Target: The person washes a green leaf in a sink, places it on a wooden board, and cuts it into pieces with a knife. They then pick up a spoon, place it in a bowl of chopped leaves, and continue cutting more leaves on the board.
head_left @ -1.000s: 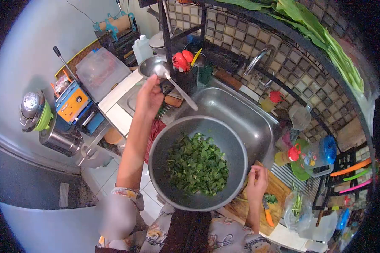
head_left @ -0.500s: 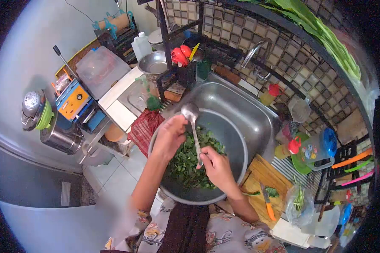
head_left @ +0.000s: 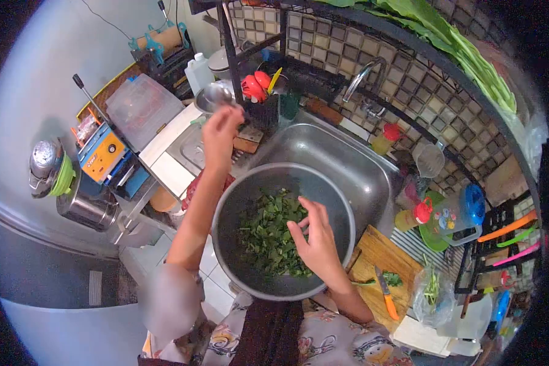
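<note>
My left hand (head_left: 219, 135) is raised beyond the left rim of the large grey basin, fingers closed on a metal ladle. The ladle's blurred round head (head_left: 218, 94) overlaps a small metal bowl (head_left: 204, 102) on the counter; its handle is mostly hidden. Over the right part of the large basin (head_left: 344, 256), my right hand (head_left: 316, 239) has its fingers apart and holds nothing. Chopped green leaves (head_left: 271, 235) lie inside the basin, just left of those fingers.
The steel sink (head_left: 372, 177) and faucet (head_left: 365, 79) are behind the basin. On the right are a wooden board (head_left: 366, 265), an orange-handled knife (head_left: 389, 302) and a plastic bag of stems (head_left: 432, 296). A sealing machine (head_left: 107, 149) stands left.
The ladle has left my right hand and moved up and left out of the basin with my left hand. My right hand has opened over the leaves.
</note>
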Motion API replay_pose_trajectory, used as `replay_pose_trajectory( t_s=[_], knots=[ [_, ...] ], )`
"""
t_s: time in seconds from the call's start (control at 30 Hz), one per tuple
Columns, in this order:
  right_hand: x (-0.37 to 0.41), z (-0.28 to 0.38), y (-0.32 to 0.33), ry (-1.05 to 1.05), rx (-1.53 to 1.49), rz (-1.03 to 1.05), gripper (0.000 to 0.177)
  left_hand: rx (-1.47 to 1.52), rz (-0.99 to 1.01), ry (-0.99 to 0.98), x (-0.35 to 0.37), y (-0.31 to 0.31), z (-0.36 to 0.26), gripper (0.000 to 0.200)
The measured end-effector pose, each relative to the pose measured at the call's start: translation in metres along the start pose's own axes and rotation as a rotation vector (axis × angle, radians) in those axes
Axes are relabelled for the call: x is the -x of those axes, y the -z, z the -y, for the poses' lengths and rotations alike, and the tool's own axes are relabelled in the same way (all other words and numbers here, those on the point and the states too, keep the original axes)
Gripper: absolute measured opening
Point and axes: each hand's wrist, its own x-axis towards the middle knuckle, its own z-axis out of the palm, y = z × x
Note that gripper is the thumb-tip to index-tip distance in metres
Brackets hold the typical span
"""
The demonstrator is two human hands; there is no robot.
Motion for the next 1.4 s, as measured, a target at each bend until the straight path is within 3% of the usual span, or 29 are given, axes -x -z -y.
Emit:
replay_pose_trajectory(
  t_s=[0.07, 0.13, 0.2, 0.3, 0.4, 0.47, 0.53, 0.67, 0.8, 0.87, 1.07, 1.1, 1.13, 1.2, 1.23, 1.3, 1.33, 1.4],
  knots=[
    [0.004, -0.001, 0.004, -0.015, -0.034, 0.028, 0.049, -0.081, -0.069, -0.108, -0.037, -0.004, 0.022, 0.014],
    [0.009, -0.003, 0.006, -0.022, -0.043, 0.037, 0.05, 0.019, -0.101, -0.282, -0.066, -0.013, 0.051, 0.016],
    [0.014, -0.005, 0.007, -0.05, -0.058, 0.044, 0.051, 0.007, -0.137, -0.245, -0.078, -0.021, 0.071, 0.017],
    [0.021, -0.008, 0.013, -0.084, -0.05, 0.066, 0.052, -0.334, -0.254, -0.322, -0.082, -0.031, 0.091, 0.019],
    [0.029, -0.013, 0.017, -0.073, -0.045, 0.054, 0.053, -0.333, -0.273, -0.271, -0.082, -0.036, 0.107, 0.019],
    [0.033, -0.013, 0.023, -0.154, -0.015, 0.075, 0.049, -0.311, -0.285, -0.332, -0.086, -0.036, 0.114, 0.016],
    [0.038, -0.016, 0.026, -0.18, -0.022, 0.066, 0.049, -0.548, -0.354, -0.41, -0.088, -0.035, 0.113, 0.013],
    [0.048, -0.019, 0.028, -0.234, -0.058, 0.055, 0.046, -0.643, -0.323, -0.525, -0.084, -0.036, 0.107, 0.012],
    [0.055, -0.022, 0.028, -0.256, -0.06, 0.042, 0.045, -0.648, -0.337, -0.491, -0.083, -0.041, 0.107, 0.012],
    [0.057, -0.019, 0.028, -0.232, -0.068, 0.007, 0.042, -0.691, -0.229, -0.502, -0.092, -0.044, 0.108, 0.012],
    [0.067, -0.009, 0.059, -0.175, -0.045, -0.166, 0.037, -1.025, -0.219, -0.345, -0.104, -0.052, 0.114, 0.016],
    [0.072, -0.008, 0.065, -0.233, -0.049, -0.241, 0.033, -1.016, -0.196, -0.421, -0.104, -0.047, 0.118, 0.021],
    [0.078, -0.013, 0.072, -0.242, -0.046, -0.25, 0.033, -1.089, -0.154, -0.304, -0.098, -0.047, 0.11, 0.033],
    [0.093, -0.032, 0.086, -0.285, 0.127, -0.401, 0.03, -0.961, -0.153, -0.514, -0.085, -0.044, 0.102, 0.044],
    [0.103, -0.045, 0.093, -0.293, 0.129, -0.404, 0.03, -0.959, -0.144, -0.512, -0.083, -0.039, 0.106, 0.044],
    [0.132, -0.076, 0.105, -0.455, 0.337, -0.477, 0.028, -1.129, -0.015, -0.594, -0.088, -0.019, 0.117, 0.049],
    [0.146, -0.085, 0.114, -0.462, 0.339, -0.477, 0.028, -1.128, -0.008, -0.592, -0.088, -0.009, 0.119, 0.049],
    [0.178, -0.1, 0.131, -0.607, 0.663, -0.302, 0.035, -1.074, 0.15, -0.613, -0.072, 0.009, 0.106, 0.049]
  ],
)
